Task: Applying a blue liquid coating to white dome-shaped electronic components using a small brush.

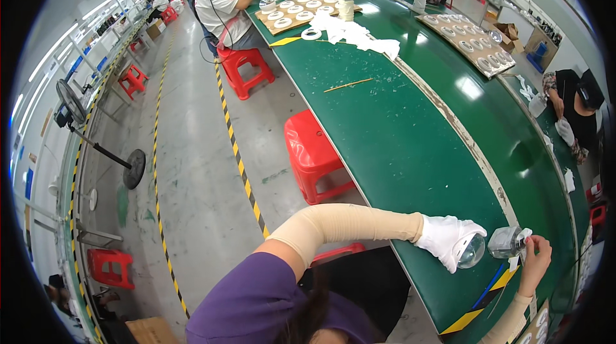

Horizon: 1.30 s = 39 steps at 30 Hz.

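My left hand (446, 241), in a white glove, is closed round a clear dome-shaped cover (473, 252) above the green table. Beside it is a clear bottle (504, 242); whether it stands or is tilted I cannot tell. My bare right hand (539, 257) is at the bottle's far right end, thumb and fingers pinched on a small white wad of cloth (526, 234) at its neck. A beige sleeve covers each forearm.
The green table (385, 126) carries a thin stick (348, 85), white cloths (343, 31) and boards of white round parts (301, 12) (467, 42). A red stool (311, 151) stands at its left edge. Co-workers sit at the far left and right.
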Available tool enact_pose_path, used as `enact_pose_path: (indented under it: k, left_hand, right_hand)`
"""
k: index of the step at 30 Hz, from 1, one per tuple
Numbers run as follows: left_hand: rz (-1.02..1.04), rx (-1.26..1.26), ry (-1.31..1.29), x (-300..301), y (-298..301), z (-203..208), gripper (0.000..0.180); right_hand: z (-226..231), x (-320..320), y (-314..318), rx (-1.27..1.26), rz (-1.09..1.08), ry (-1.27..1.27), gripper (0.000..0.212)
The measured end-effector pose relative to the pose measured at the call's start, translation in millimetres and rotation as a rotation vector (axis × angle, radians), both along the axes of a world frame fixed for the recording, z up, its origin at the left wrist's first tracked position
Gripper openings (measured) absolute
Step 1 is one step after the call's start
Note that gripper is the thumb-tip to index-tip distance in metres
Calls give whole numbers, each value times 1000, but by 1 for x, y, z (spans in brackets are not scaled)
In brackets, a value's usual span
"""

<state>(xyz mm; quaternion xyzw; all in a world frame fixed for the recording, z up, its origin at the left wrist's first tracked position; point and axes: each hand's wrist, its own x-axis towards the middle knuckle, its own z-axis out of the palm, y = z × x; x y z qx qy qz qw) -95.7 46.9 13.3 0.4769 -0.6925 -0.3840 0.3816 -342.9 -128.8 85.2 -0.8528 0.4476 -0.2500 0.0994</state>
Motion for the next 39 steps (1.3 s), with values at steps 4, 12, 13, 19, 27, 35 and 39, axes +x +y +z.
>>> enact_pose_path:
  k: [4,12,13,19,27,35,39]
  left_hand:
    - [3,-15,-8,1,1,2,99]
    - [-4,-15,-3,1,2,2,99]
    - [-1,-18,-4,0,1,0,99]
    - [36,-49,-1,0,2,-1,100]
    - [0,-22,-20,0,1,1,100]
    - [4,-24,-29,1,1,2,100]
    - [7,-35,-36,0,0,0,100]
  right_hand:
    - [-1,3,3,-204,54,50,6]
    - [-7,8,10,-560,177,149,7]
    - [-7,5,10,-563,179,147,7]
    - [3,-4,8,-417,309,172,10]
    - [3,-6,-11,-26,260,-53,4]
    - [7,-4,-4,-82,240,-25,6]
    - [8,-6,-6,-1,250,-36,6]
